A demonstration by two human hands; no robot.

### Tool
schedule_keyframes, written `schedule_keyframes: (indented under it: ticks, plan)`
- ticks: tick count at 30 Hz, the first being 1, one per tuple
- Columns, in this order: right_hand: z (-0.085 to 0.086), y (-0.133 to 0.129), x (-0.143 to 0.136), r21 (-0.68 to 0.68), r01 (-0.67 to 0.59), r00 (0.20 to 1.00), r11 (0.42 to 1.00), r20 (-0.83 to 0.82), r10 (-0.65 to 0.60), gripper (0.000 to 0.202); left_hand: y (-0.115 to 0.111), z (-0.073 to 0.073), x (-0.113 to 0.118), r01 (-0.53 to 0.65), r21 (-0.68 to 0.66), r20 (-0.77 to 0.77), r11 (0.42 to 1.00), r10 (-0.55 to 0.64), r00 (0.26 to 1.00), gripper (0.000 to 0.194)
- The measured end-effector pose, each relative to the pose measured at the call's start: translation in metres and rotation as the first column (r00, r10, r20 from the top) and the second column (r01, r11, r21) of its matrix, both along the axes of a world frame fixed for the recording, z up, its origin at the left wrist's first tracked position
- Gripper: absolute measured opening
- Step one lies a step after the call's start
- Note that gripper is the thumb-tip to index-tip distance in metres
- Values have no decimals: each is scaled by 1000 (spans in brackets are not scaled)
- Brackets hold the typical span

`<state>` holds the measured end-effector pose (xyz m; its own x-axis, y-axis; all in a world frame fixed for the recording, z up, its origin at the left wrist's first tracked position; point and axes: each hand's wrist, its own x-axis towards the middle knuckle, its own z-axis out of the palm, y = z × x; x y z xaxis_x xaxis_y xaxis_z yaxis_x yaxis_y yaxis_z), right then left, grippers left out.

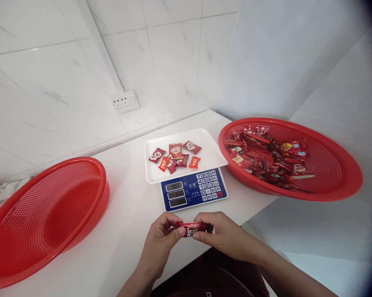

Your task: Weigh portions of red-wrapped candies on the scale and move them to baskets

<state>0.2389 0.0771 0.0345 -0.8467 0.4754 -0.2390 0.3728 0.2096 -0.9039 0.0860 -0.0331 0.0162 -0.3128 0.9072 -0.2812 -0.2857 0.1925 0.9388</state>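
Observation:
Between my two hands is a dark red wrapped snack packet (pixel 190 229) with white lettering, held level in front of the scale. My left hand (pixel 162 239) pinches its left end between thumb and fingers. Its right end is in the grip of my right hand (pixel 221 235). Just beyond them stands a digital scale (pixel 190 202) with a blue keypad panel and small displays. On top of it rests a white tray (pixel 155 173), carrying several red and orange wrapped sweets (pixel 175 151).
To the right, a red perforated basket (pixel 334 173) holds a heap of red wrapped packets (pixel 260 156). Another red basket (pixel 80 198) sits at the left with none visible inside. A white table (pixel 124 231) lies beneath; a wall socket (pixel 125 101) is behind.

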Motion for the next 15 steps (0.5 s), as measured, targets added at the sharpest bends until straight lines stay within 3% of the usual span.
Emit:
schedule_keyframes:
  ticks: [7,15]
  plan:
    - [5,0,1,49,7,999,999,36,-9,17,2,2,-1,74,-28,1,997,-74,997,16]
    - [3,2,0,12,12,1000,1000,1,-12,17,2,-1,-3,22,-17,7,1000,-22,1000,16]
